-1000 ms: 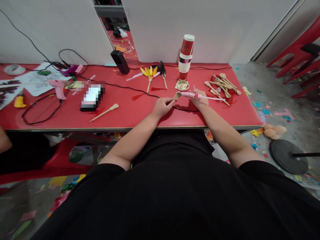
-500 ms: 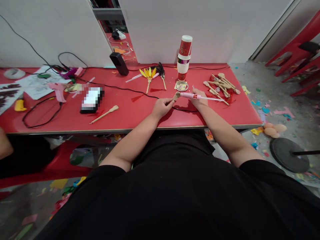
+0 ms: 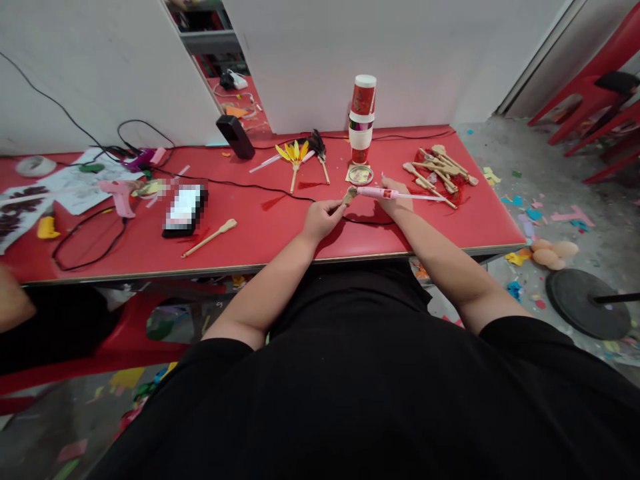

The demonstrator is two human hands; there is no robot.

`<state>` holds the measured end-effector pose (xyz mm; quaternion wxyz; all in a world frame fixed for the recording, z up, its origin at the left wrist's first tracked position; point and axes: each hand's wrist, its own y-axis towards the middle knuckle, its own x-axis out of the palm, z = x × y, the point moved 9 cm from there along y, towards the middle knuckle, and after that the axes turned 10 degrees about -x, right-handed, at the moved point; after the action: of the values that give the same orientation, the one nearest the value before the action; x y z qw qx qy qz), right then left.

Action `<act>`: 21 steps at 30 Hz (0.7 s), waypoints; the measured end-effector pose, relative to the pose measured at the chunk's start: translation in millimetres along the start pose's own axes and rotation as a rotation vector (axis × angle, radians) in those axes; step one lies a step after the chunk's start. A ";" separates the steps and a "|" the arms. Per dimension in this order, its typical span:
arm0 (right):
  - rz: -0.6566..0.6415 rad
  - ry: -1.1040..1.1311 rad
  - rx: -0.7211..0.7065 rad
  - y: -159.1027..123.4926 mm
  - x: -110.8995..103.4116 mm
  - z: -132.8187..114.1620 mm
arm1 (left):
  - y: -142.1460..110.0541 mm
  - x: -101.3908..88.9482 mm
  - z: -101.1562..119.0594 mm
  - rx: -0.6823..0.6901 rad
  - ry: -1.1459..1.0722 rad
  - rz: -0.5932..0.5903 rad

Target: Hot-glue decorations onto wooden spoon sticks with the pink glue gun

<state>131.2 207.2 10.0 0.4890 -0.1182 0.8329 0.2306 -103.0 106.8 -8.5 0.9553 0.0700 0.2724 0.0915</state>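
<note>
Red desk (image 3: 260, 220), kinda cluttered. Left fingers (image 3: 336, 212) pinch a small wooden-looking piece (image 3: 349, 197) right by the pink glue gun (image 3: 376, 193) in the right fingers (image 3: 391, 183); one slip could burn skin, or the cord (image 3: 367, 222) beneath might snag.

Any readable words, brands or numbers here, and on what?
None legible.
Stacked cups: markings too small to read.
Pink glue gun in right hand: red label, too small.
Phone: screen pixelated.
Paper sheet: dark marks, too blurred.
</note>
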 end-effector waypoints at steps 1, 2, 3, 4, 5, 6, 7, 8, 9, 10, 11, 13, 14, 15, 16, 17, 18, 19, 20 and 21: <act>0.002 0.001 0.013 0.1 -0.3 1.0 | 0.2 -0.1 -0.2 0.001 -0.003 0.003; 0.005 0.008 0.029 0.1 -0.7 2.5 | 0.3 -0.2 -0.3 0.004 -0.004 0.006; 0.008 0.017 0.043 0.0 -0.9 3.7 | 0.2 -0.3 -0.2 0.007 -0.002 0.008; 0.008 0.027 0.048 0.1 -0.9 4.2 | 0.1 -0.3 -0.1 0.009 0.002 0.009; 0.006 0.033 0.047 0.2 -0.9 4.2 | -0.1 -0.3 0.1 0.010 0.005 0.010; 0.001 0.035 0.046 0.2 -0.7 3.9 | -0.5 -0.4 0.2 0.010 0.008 0.010; -0.005 0.031 0.047 0.0 -0.7 3.6 | -0.8 -0.5 0.5 0.010 0.008 0.010; -0.012 0.026 0.050 -0.2 -0.7 3.4 | -1.3 -0.7 0.9 0.010 0.006 0.010; -0.019 0.024 0.056 -0.7 -0.7 3.3 | -1.7 -0.8 1.3 0.011 0.004 0.009; -0.026 0.027 0.063 -1.2 -0.6 3.3 | -2.1 -1.0 1.7 0.011 0.001 0.008; -0.031 0.034 0.070 -1.8 -0.5 3.4 | -2.6 -1.4 2.2 0.012 -0.002 0.009; -0.032 0.054 0.075 -2.9 -0.4 3.3 | -3.3 -2.0 2.9 0.010 -0.008 0.009; -0.030 0.064 0.074 -3.4 -0.1 3.3 | -3.6 -2.2 3.2 0.009 -0.010 0.008; -0.027 0.069 0.071 -3.7 0.1 3.5 | -3.8 -2.5 3.6 0.008 -0.013 0.007; -0.020 0.068 0.069 -4.0 0.1 3.8 | -4.0 -2.6 4.0 0.008 -0.013 0.006; -0.014 0.065 0.069 -4.2 0.1 4.4 | -4.0 -2.5 4.4 0.009 -0.012 0.003; -0.012 0.062 0.069 -4.3 0.3 4.9 | -4.0 -2.4 4.6 0.010 -0.011 0.002; -0.012 0.060 0.068 -4.3 0.6 5.4 | -3.8 -2.3 4.5 0.009 -0.010 0.001; -0.015 0.059 0.064 -4.1 1.0 5.5 | -3.4 -2.3 4.2 0.008 -0.009 0.002; -0.020 0.059 0.058 -3.8 1.3 5.4 | -3.0 -2.2 3.7 0.005 -0.008 0.003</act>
<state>136.3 206.7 5.6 0.4696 -0.1191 0.8522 0.1976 -102.5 103.1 -4.9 0.9560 0.0731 0.2689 0.0917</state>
